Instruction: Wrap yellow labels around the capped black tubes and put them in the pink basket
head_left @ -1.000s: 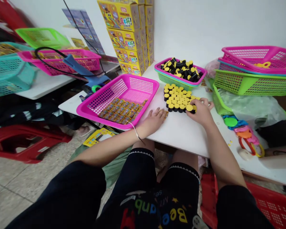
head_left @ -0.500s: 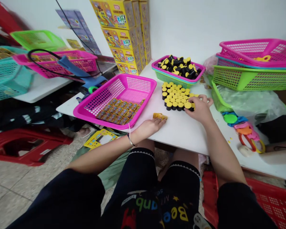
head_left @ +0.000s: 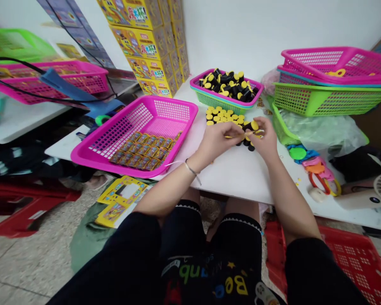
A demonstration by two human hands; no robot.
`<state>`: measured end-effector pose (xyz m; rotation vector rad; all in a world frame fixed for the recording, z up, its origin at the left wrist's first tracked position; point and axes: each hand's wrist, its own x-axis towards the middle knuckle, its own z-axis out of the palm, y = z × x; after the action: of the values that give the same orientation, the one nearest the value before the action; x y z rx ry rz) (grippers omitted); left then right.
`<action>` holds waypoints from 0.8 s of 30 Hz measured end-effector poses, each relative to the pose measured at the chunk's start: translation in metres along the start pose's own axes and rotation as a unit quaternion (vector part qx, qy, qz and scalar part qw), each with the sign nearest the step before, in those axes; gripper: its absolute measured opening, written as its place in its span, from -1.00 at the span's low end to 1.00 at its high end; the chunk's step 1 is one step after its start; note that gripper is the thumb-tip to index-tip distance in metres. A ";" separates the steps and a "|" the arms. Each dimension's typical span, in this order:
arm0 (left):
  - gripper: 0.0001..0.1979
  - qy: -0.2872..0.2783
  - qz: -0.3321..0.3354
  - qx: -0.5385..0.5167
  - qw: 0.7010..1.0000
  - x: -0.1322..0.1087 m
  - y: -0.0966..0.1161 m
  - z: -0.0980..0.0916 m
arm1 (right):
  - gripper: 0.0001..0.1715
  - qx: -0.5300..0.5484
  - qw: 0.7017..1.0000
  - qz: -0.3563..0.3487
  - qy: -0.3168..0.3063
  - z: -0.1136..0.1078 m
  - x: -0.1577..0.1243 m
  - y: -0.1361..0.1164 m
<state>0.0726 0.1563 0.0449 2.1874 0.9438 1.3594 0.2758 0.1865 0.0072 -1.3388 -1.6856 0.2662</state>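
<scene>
A thin yellow strip (head_left: 238, 135) is pinched by the left hand (head_left: 215, 142) and the right hand (head_left: 265, 139) above black-and-yellow caps (head_left: 224, 117) on a table (head_left: 231, 178).

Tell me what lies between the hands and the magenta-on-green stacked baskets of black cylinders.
The head view shows a cluster of upright black cylinders with yellow tops on the white tabletop, between the hands and the magenta mesh basket.
</scene>
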 end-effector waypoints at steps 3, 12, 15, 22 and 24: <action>-0.66 -0.001 -0.047 0.014 0.999 0.020 -0.027 0.018 | -0.34 0.083 0.996 0.002 0.018 0.004 0.004 0.010; -0.30 -0.157 -0.065 0.058 0.984 0.007 -0.069 0.030 | -0.32 0.172 0.985 0.025 0.022 0.000 0.005 0.006; -0.19 -0.153 -0.071 0.046 0.985 0.005 -0.068 0.035 | -0.32 0.184 0.983 0.017 0.018 0.000 0.001 -0.002; -0.21 -0.130 -0.018 -0.008 0.991 0.004 -0.070 0.035 | -0.37 0.181 0.983 0.013 -0.008 0.003 0.001 0.003; -0.22 -0.124 -0.018 -0.033 0.992 0.004 -0.067 0.034 | -0.39 0.182 0.983 0.014 -0.013 0.003 0.002 0.005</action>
<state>0.0815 0.2066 -0.0104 2.2143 0.8299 1.0557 0.2768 0.1910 0.0031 -1.0882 -1.5482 0.5813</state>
